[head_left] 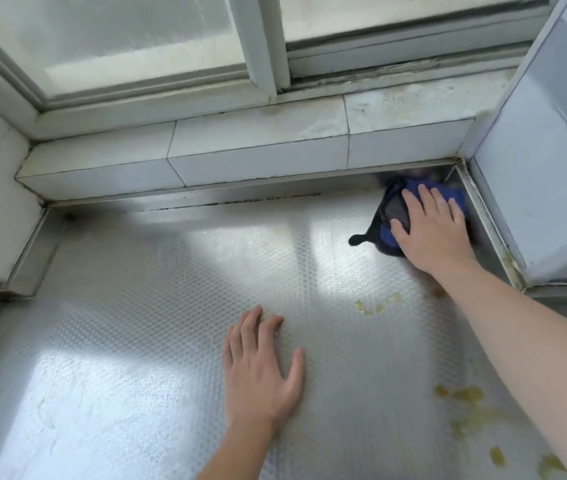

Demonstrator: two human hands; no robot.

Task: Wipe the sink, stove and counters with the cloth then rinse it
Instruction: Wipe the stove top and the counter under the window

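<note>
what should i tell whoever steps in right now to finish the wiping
Right hand: fingers straight, pressing the blue cloth flat into the far right corner of the metal counter, below the tiled sill.
Left hand: open, palm flat on the counter, holding nothing.
Done: cannot judge how much is already wiped; the cloth is working the back corner.
Left: yellowish spots lie on the counter near the right forearm, with a smaller patch further in. Sink and stove are out of view, so treat them as unconfirmed; then rinse the cloth.
</note>
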